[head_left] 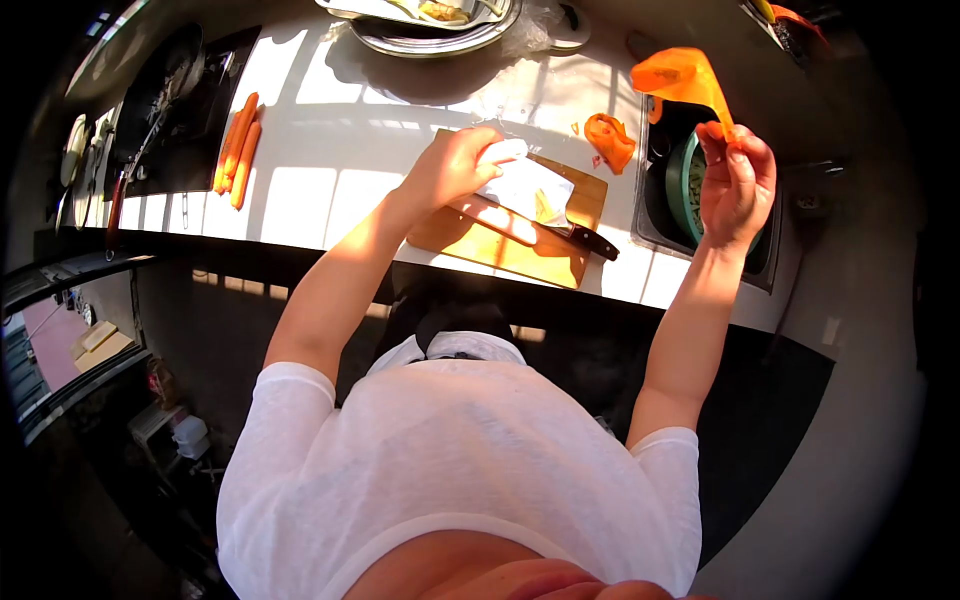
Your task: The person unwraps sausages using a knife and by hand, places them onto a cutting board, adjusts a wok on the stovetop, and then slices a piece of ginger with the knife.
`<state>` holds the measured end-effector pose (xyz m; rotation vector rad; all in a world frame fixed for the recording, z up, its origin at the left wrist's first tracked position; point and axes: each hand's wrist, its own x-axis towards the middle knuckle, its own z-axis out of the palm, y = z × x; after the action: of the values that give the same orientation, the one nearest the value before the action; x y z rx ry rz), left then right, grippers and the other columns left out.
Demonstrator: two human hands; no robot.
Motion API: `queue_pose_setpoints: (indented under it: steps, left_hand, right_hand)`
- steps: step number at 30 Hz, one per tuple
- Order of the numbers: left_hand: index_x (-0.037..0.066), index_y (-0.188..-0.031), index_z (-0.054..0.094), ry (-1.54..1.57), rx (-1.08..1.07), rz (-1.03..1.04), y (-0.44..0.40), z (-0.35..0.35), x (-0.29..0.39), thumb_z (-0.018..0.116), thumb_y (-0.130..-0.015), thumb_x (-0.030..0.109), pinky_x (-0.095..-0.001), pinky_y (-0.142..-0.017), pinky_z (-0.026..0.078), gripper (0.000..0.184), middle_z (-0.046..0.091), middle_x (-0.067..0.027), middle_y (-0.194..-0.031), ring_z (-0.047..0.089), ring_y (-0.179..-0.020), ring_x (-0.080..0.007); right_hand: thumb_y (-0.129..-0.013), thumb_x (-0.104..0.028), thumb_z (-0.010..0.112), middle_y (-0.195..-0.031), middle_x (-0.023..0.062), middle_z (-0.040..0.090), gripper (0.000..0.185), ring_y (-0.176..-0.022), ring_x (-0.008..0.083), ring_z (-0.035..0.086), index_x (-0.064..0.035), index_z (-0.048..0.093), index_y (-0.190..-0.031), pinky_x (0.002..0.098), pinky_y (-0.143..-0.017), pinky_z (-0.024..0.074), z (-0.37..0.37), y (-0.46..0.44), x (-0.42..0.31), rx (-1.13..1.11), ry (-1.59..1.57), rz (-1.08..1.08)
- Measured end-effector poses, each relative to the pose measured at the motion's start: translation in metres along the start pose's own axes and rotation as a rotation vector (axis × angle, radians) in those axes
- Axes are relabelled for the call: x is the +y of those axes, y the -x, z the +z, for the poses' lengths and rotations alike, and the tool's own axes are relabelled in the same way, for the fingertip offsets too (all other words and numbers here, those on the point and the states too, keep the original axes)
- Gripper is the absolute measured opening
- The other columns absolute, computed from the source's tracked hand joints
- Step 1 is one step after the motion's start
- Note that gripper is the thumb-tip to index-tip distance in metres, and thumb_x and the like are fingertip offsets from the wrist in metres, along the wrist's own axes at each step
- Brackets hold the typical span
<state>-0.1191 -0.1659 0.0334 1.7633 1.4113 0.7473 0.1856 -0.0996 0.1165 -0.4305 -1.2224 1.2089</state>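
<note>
My right hand [738, 185] is raised over the sink at the right, its fingertips pinching a thin, see-through orange plastic bag [685, 75]. My left hand [462, 165] is over the cutting board [560, 270], with its fingers curled round a small whitish thing [503, 152] that glare washes out. On the board lies a broad-bladed kitchen knife [595, 243], its black handle pointing right and its blade bright with sunlight. A crumpled orange piece [610, 143], much like the bag, rests on the counter between the board and the sink.
Several orange sausage-like sticks [238, 150] lie at the left, near a dark stove [210, 110] with a pan. A metal basin [440, 40] with a tray on top stands at the back. The sink [650, 215] holds a green bowl [685, 190] with pale pieces inside.
</note>
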Motion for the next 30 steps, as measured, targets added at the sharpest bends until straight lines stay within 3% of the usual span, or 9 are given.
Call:
queue_pose_setpoints:
  steps: [3, 5, 6, 7, 9, 13, 22, 27, 30]
  left_hand:
    - [0.004, -0.095, 0.059, -0.353, -0.142, 0.21, -0.002, 0.05, -0.017, 0.062, -0.073, 0.017, -0.042, -0.074, 0.047, 0.025, 0.06, -0.0147, -0.086, 0.059, -0.084, -0.0331]
    - [0.003, -0.084, 0.058, -0.422, -0.296, 0.199, 0.0, 0.066, -0.018, 0.055, -0.079, 0.018, -0.0435, -0.073, 0.047, 0.016, 0.059, -0.0163, -0.084, 0.059, -0.083, -0.0339]
    - [0.003, -0.08, 0.057, -0.468, -0.272, 0.217, 0.003, 0.076, -0.024, 0.051, -0.081, 0.019, -0.0441, -0.073, 0.047, 0.017, 0.059, -0.0175, -0.082, 0.059, -0.083, -0.0344]
    - [0.003, -0.08, 0.058, -0.455, -0.297, 0.184, 0.004, 0.082, -0.027, 0.05, -0.082, 0.019, -0.0444, -0.074, 0.046, 0.018, 0.059, -0.0177, -0.082, 0.059, -0.083, -0.0344]
    - [0.003, -0.081, 0.06, -0.483, -0.246, 0.205, 0.009, 0.079, -0.025, 0.048, -0.083, 0.02, -0.0449, -0.076, 0.046, 0.021, 0.059, -0.019, -0.085, 0.058, -0.085, -0.0351]
    - [0.007, -0.105, 0.06, -0.576, -0.32, 0.119, 0.012, 0.08, -0.027, 0.065, -0.071, 0.026, -0.0431, -0.086, 0.038, 0.039, 0.055, -0.0111, -0.099, 0.049, -0.1, -0.0286]
    - [0.005, -0.112, 0.056, -0.575, -0.303, 0.095, 0.008, 0.071, -0.025, 0.061, -0.073, 0.029, -0.0437, -0.09, 0.036, 0.045, 0.056, -0.0111, -0.099, 0.051, -0.099, -0.0282]
    - [0.006, -0.105, 0.059, -0.43, -0.122, 0.208, 0.021, 0.04, -0.027, 0.061, -0.072, 0.025, -0.0468, -0.086, 0.037, 0.038, 0.058, -0.0118, -0.094, 0.054, -0.093, -0.0288]
    - [0.004, -0.106, 0.059, -0.238, 0.008, 0.275, 0.044, 0.009, -0.048, 0.065, -0.07, 0.02, -0.0437, -0.085, 0.039, 0.04, 0.058, -0.0145, -0.092, 0.052, -0.092, -0.0333]
  right_hand:
    - [-0.083, 0.003, 0.055, -0.092, 0.0096, 0.061, 0.011, -0.087, 0.0211, 0.061, 0.0028, 0.058, -0.093, 0.0322, -0.083, 0.0502, -0.029, 0.026, 0.062, 0.222, 0.205, 0.331]
    - [-0.081, -0.004, 0.059, -0.089, 0.0053, 0.063, 0.014, -0.079, 0.0111, 0.058, 0.001, 0.061, -0.094, 0.023, -0.074, 0.0444, -0.062, 0.051, 0.107, 0.167, 0.549, 0.541]
    - [-0.079, -0.007, 0.061, -0.089, 0.0064, 0.064, 0.012, -0.083, 0.0148, 0.06, -0.0025, 0.064, -0.091, 0.0256, -0.078, 0.0445, -0.088, 0.066, 0.131, 0.078, 0.847, 0.644]
    - [-0.077, -0.009, 0.062, -0.091, 0.0096, 0.063, 0.012, -0.086, 0.0224, 0.06, -0.0059, 0.065, -0.088, 0.0296, -0.08, 0.0451, -0.079, 0.069, 0.122, -0.067, 1.206, 0.566]
    - [-0.074, -0.004, 0.058, -0.095, 0.0119, 0.062, 0.019, -0.093, 0.0279, 0.058, -0.0064, 0.065, -0.092, 0.034, -0.083, 0.0453, -0.09, 0.08, 0.124, -0.172, 1.317, 0.55]
    - [-0.072, 0.003, 0.049, -0.108, 0.0131, 0.058, 0.03, -0.105, 0.028, 0.053, -0.0027, 0.062, -0.098, 0.0331, -0.092, 0.0399, -0.098, 0.084, 0.11, -0.176, 1.245, 0.389]
    - [-0.086, -0.003, 0.052, -0.106, 0.0106, 0.058, 0.024, -0.096, 0.0184, 0.058, 0.001, 0.056, -0.109, 0.0287, -0.085, 0.0453, -0.041, 0.098, 0.085, -0.028, 0.895, 0.365]
    - [-0.09, 0.004, 0.043, -0.102, 0.0109, 0.062, 0.022, -0.083, 0.0148, 0.06, 0.0045, 0.056, -0.108, 0.0245, -0.077, 0.0479, 0.029, 0.094, 0.085, -0.082, 0.708, 0.533]
    - [-0.088, 0.004, 0.049, -0.096, 0.0091, 0.065, 0.02, -0.075, 0.0105, 0.061, 0.0026, 0.059, -0.105, 0.0226, -0.071, 0.0495, 0.066, 0.095, 0.1, -0.099, 0.668, 0.499]
